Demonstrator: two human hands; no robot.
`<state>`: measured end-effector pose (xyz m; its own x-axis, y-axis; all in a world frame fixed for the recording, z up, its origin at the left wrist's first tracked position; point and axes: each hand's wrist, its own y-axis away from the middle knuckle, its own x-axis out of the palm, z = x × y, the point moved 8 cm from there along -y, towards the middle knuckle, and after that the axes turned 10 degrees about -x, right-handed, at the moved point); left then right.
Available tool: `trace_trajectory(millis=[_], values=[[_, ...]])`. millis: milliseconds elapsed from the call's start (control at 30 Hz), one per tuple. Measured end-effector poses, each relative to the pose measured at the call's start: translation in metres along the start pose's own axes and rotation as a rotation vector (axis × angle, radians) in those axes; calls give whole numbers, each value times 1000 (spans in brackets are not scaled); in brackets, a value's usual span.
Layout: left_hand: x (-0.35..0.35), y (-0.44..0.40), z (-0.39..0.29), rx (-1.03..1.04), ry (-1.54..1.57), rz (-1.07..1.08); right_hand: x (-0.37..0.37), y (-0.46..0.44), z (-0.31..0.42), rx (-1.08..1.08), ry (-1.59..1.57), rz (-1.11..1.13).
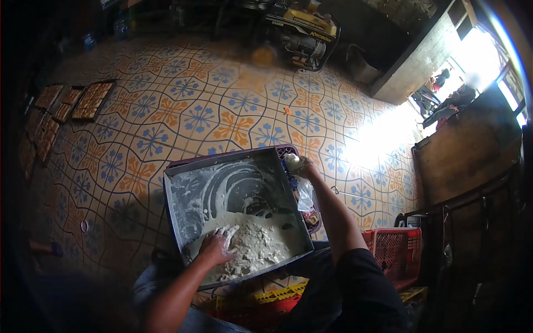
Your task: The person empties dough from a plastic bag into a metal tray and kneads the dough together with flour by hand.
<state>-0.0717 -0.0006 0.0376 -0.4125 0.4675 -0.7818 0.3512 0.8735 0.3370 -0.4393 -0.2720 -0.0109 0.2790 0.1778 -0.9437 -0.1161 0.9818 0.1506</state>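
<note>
A large square metal pan (233, 186) rests across my lap, its floor smeared with white streaks. Lumpy, wet white dough (261, 244) is heaped in its near part. My left hand (220, 245) lies on the left side of this dough, fingers stretched out and coated white. Beyond the pan's right rim, my right hand (300, 165) is closed at a whitish round lump (291, 159); whether the lump is dough or something else I cannot tell. Below that hand, a clear plastic bag (305, 194) sits in a purple basket (287, 150) partly hidden by the pan.
A yellow and black generator (302, 36) stands at the back. Trays of browned pieces (94, 101) lie on the patterned tile floor (183, 119) at left. A red crate (397, 252) is at my right, near a wooden panel (469, 144). Another red crate (261, 312) is below the pan.
</note>
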Motion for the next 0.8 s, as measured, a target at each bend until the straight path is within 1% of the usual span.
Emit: trace_trajectory(millis=[100, 200, 233, 300, 333, 367, 433, 467, 533, 567, 600, 667, 700, 800], values=[[-10, 2, -8, -6, 12, -7, -4, -1, -5, 22, -36, -34], [3, -1, 6, -28, -20, 8, 16, -19, -41, -82, -209, -227], [-1, 0, 5, -20, 10, 45, -3, -10, -23, -81, -209, -231], [-1, -2, 12, -61, -3, -49, -60, 27, 42, -91, -184, -201], [-1, 2, 16, -88, -12, -90, -81, 44, 73, -137, -187, -193], [-5, 5, 17, -108, 28, -60, -95, 58, 96, -189, -195, -210], [-10, 5, 18, -148, 88, 9, -122, 93, 147, -363, -171, -277], [-10, 5, 20, -127, 50, -31, -138, 115, 178, -471, -84, -313], [-5, 2, 29, -78, -32, -116, -164, 163, 240, -699, 194, -403], [0, -2, 36, -21, -5, -173, -165, 179, 252, -750, 140, -423], [-4, 2, 34, -14, 13, -168, -163, 196, 260, -816, 197, -519], [-16, 9, 30, -2, 48, -158, -173, 227, 286, -929, 103, -532], [-23, 16, 28, 21, 62, -271, -169, 235, 289, -948, 63, -551], [-24, 18, 27, 0, 150, -239, -162, 255, 290, -985, -39, -622]])
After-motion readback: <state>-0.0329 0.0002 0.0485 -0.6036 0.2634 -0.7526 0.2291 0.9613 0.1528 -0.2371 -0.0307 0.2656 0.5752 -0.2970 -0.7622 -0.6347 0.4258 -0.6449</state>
